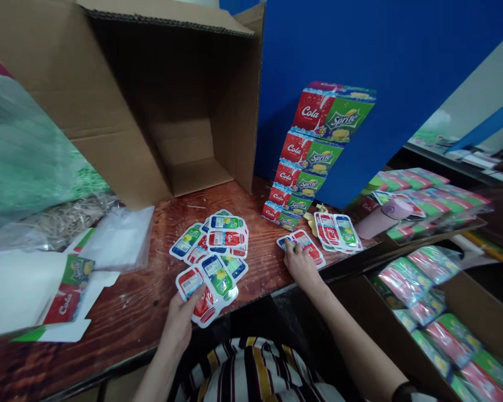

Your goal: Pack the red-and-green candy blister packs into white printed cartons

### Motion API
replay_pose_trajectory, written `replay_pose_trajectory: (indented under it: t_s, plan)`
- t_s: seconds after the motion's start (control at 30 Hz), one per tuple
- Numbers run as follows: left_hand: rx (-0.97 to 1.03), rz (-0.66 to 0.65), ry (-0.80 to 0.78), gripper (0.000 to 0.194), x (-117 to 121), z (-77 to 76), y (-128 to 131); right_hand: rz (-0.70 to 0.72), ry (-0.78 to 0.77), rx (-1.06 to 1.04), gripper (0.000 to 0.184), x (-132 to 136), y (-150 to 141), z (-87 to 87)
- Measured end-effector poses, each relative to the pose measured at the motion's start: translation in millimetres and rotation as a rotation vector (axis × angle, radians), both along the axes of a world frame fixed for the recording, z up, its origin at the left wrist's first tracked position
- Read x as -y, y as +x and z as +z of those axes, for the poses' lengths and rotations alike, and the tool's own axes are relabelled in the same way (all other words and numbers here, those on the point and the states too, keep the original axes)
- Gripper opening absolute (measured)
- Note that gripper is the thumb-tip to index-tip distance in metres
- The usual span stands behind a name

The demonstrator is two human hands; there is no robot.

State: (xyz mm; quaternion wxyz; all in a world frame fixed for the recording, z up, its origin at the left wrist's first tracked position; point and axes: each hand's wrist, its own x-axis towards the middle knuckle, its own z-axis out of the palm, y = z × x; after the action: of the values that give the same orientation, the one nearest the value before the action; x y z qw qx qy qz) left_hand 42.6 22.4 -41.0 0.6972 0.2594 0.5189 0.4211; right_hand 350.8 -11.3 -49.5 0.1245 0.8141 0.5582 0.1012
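Note:
My left hand (181, 321) is closed on several flat printed cards (218, 276), red and green with Cola and Sprite prints and white edges, fanned at the table's front edge. My right hand (300, 263) has its fingers on another such card (312, 248) lying on the wood; whether it grips the card is hard to make out. Between the hands and the box spreads a loose pile of cards (226, 240). Right of my right hand lies a neater stack of cards (337, 230). Behind it rises a tower of Cola and Sprite boxes (295, 178).
A big cardboard box (218, 173) stands open toward me at the back. To the left lie clear plastic bags (117, 240) and flattened printed cartons (73, 287). On the right are a pink bottle (383, 218), wrapped packs (436, 201) and a carton of packs (444, 335).

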Motion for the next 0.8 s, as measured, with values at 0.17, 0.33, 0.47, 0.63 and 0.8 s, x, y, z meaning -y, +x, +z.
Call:
replay_pose_trajectory:
  t_s: [0.17, 0.33, 0.47, 0.63, 0.8]
  plan:
    - [0.021, 0.028, -0.059, 0.058, -1, 0.8, -3, -0.014, 0.005, -0.025, 0.051, -1, -3, 3.3]
    - [0.025, 0.142, -0.1, 0.045, -2, 0.6, 0, -0.05, 0.065, -0.064, 0.047, 3, -2, 5.7]
    - [0.081, 0.15, -0.066, 0.045, -1, 0.7, -1, -0.013, 0.197, -0.127, 0.049, -10, -7, 16.6]
    - [0.074, 0.172, -0.07, 0.04, -3, 2.5, -12, 0.507, 0.309, -0.563, 0.051, -71, -42, 29.9]
    - [0.068, 0.222, -0.076, 0.035, -7, 8.9, -32, 0.676, 0.078, -0.634, 0.082, -124, -79, 12.3]
